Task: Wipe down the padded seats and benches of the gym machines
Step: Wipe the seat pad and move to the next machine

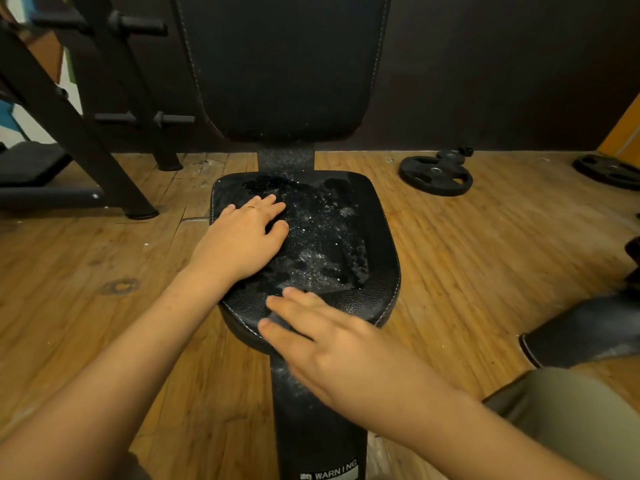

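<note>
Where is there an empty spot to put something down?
The wood floor is bare right of the seat, up to the weight plate, and left of it, up to the rack foot. The seat is crowded: left hand, right hand, and a speckled wet-looking patch between.
</note>
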`<state>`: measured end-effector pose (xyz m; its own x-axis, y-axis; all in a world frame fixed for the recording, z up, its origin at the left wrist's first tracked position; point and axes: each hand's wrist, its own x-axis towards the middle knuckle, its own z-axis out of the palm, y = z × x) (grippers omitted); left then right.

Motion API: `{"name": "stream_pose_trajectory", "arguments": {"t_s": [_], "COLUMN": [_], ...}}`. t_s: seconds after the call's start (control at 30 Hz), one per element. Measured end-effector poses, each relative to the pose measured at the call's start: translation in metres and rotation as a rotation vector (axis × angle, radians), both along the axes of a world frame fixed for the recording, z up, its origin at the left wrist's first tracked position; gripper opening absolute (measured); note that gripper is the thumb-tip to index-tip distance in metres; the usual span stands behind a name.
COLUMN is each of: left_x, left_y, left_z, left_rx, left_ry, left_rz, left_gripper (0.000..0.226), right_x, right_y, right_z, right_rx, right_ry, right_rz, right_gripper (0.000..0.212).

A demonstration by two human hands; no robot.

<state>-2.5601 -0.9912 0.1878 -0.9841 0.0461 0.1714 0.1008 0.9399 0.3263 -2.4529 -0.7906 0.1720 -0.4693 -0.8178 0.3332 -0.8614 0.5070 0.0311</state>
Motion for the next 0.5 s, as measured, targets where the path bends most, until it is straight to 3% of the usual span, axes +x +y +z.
{"name": "stream_pose_trajectory", "arguments": {"t_s": [0.1,0.33,0.5], "left_x": [0.001,0.0,0.001], "left_y": [0.0,-0.001,-0.002], "left_z": [-0.001,-0.003,-0.004], "left_rx": [0.01,0.018,0.058], "left_ry": [-0.001,0.023,0.059], "left_rz": [-0.004,0.001,0.002], "left_gripper": [0.051,0.051,0.049], "right_x": [-0.007,-0.037,-0.013], "right_y": [0.01,0.084,0.025], "right_z": [0.007,0.018,0.004], "right_rx": [-0.06,-0.061,-0.144], "right_ry": [-0.094,-0.188,-0.069], "right_rz": [0.05,-0.061,0.025], "right_gripper": [0.04,0.043,0.038]}}
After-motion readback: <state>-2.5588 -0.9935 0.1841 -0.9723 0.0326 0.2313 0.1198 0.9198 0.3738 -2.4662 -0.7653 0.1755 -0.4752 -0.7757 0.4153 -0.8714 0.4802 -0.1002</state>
